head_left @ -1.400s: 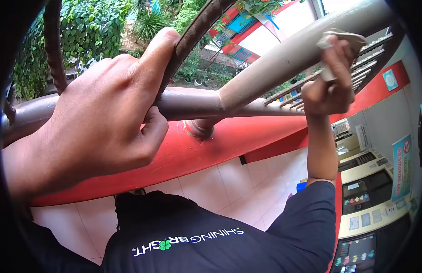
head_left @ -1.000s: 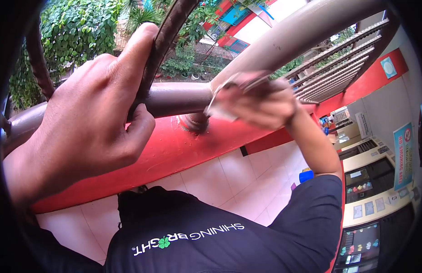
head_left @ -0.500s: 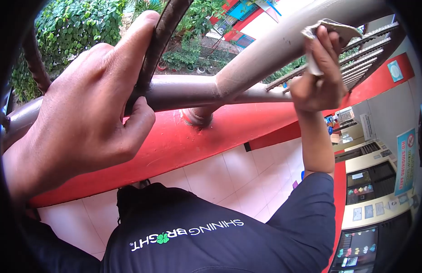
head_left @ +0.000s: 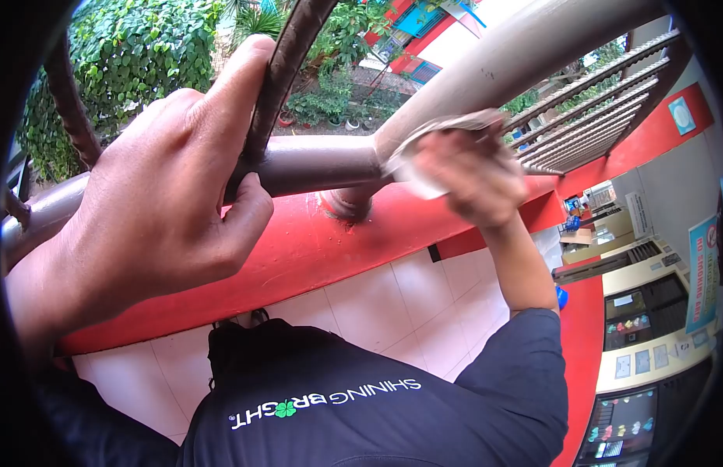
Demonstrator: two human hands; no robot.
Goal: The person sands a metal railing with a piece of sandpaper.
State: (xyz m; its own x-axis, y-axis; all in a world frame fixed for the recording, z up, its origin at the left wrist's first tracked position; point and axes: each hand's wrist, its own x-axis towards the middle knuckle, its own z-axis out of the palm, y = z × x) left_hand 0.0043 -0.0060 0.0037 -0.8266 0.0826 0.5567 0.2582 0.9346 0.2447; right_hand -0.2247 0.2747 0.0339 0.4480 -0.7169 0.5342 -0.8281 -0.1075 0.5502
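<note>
My left hand [head_left: 155, 191] is wrapped round the brown metal railing [head_left: 322, 165] where a dark upright bar [head_left: 287, 70] meets it. Its index finger lies stretched along the bar, and the thumb presses below. In my right hand [head_left: 486, 183], smeared by motion, is a folded greyish-white sheet of sandpaper [head_left: 423, 183]. The hand and sheet overlap the joint where the thick slanting pipe [head_left: 486, 70] meets the lower rail. A short round post [head_left: 347, 204] carries the railing on a red ledge [head_left: 291, 249].
Thin metal bars [head_left: 610, 97] run along the right side. Leafy plants [head_left: 143, 54] grow beyond the railing. Pale floor tiles [head_left: 361, 311] lie below the ledge. On the right are a wall with windows [head_left: 645, 319] and a no-smoking banner [head_left: 701, 272].
My right hand has moved down and left along the thick pipe with the sandpaper, towards the joint. My left hand keeps its hold; the view has shifted slightly.
</note>
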